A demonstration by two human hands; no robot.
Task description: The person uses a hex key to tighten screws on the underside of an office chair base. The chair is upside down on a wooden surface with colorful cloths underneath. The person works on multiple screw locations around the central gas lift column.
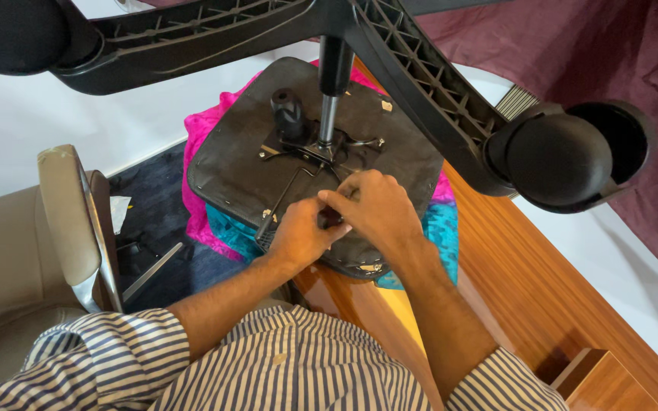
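An upturned office chair seat (245, 164) lies on a pink and teal cloth (201, 129) on the wooden table (519, 281). Left hand (298, 234) and right hand (371, 209) meet at the seat's near edge, pinching a small dark part (330, 219); each grip is clenched. Gas cylinder (330, 114) rises from the seat's centre.

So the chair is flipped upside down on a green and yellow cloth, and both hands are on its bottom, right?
Not quite. In the head view the cloth is pink and teal. The upside-down chair does rest on it, with the left hand and right hand on its underside.
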